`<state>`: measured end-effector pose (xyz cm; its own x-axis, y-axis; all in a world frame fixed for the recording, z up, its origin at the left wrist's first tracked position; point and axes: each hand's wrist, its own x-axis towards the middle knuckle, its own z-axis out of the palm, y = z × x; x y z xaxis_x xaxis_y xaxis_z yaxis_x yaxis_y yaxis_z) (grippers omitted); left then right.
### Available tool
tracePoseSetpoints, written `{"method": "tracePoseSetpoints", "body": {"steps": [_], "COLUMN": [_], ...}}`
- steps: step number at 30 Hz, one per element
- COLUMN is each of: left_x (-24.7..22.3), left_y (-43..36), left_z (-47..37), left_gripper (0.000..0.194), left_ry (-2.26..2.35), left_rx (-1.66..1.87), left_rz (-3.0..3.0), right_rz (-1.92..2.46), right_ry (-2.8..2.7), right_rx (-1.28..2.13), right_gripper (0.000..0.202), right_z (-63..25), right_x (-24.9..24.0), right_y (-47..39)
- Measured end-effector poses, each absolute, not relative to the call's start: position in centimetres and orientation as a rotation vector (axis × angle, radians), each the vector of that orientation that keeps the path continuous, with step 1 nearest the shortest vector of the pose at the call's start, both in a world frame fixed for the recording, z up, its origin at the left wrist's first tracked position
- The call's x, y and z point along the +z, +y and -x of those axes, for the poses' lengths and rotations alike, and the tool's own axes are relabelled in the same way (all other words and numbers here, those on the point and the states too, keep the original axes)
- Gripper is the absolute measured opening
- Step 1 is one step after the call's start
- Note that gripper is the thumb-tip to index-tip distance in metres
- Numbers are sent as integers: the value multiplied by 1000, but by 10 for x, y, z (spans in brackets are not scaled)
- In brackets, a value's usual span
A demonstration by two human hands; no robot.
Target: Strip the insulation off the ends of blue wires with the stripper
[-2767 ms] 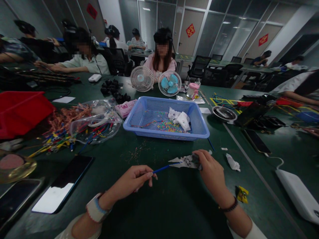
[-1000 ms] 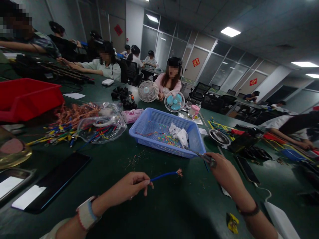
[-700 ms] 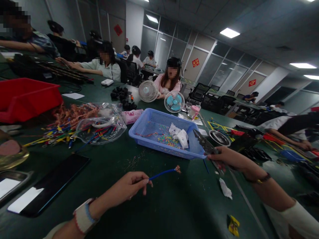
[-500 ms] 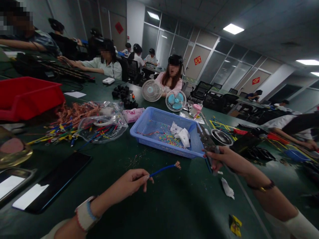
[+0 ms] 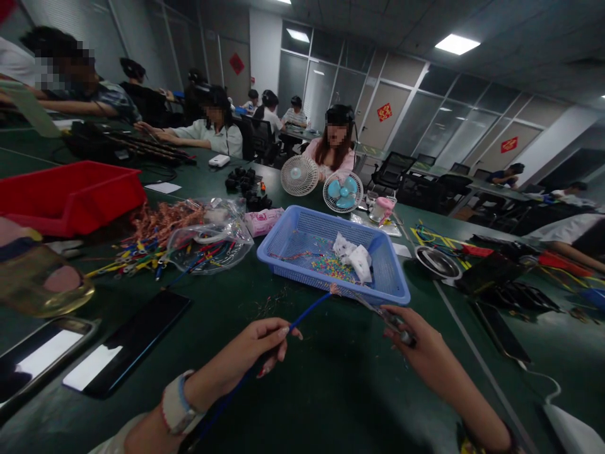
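Observation:
My left hand (image 5: 267, 347) pinches a blue wire (image 5: 311, 308) whose frayed, bare copper end points up and to the right. The wire's tail runs down past my left wrist. In my right hand (image 5: 413, 337), fingers wrap around wire strippers (image 5: 390, 318), their jaws pointing left towards the copper strands. The jaws look blurred, and whether they touch the copper I cannot tell. Both wire end and jaws are in front of the near rim of a blue plastic basket (image 5: 302, 279), which contains small coloured bits and crumpled white tissue (image 5: 354, 257).
To the left are a red bin (image 5: 70, 198), a clear bag of wires (image 5: 212, 249), loose copper-ended wires and two phones, one a black phone (image 5: 142, 334). A metal bowl (image 5: 438, 263) and another phone (image 5: 501, 331) lie right. Across the table, a person sits behind two small fans (image 5: 343, 192).
My right hand has brought the wire strippers left and down, close to the wire's copper end. My left hand has tilted the wire more steeply upward. The view has shifted to the right.

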<state>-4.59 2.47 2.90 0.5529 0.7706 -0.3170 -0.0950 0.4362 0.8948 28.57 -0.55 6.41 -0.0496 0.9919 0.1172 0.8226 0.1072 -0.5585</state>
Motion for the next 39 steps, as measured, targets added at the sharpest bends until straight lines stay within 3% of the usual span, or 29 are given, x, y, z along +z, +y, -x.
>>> {"method": "tracePoseSetpoints", "body": {"steps": [11,24,32,39], "left_x": [29,15,20,21], "left_y": [18,22,20,21], "left_z": [48,46,44,45], "left_gripper": [30,29,32,42], "left_ry": [586,681,696,694], "left_rx": [506,382,398,323], "left_rz": [-917,-1101,-1150,-1250], "right_rz": [1840,1985,2048,2121], "right_ry": [-1984,-2118,-2212,-2249], "right_rx": [489,304,158,254], "right_gripper": [37,58,51,28], "right_z": [-273,-262,-253,-252], "right_x": [58,75,79,77], "right_y": [-12,-16,-17,-17]}}
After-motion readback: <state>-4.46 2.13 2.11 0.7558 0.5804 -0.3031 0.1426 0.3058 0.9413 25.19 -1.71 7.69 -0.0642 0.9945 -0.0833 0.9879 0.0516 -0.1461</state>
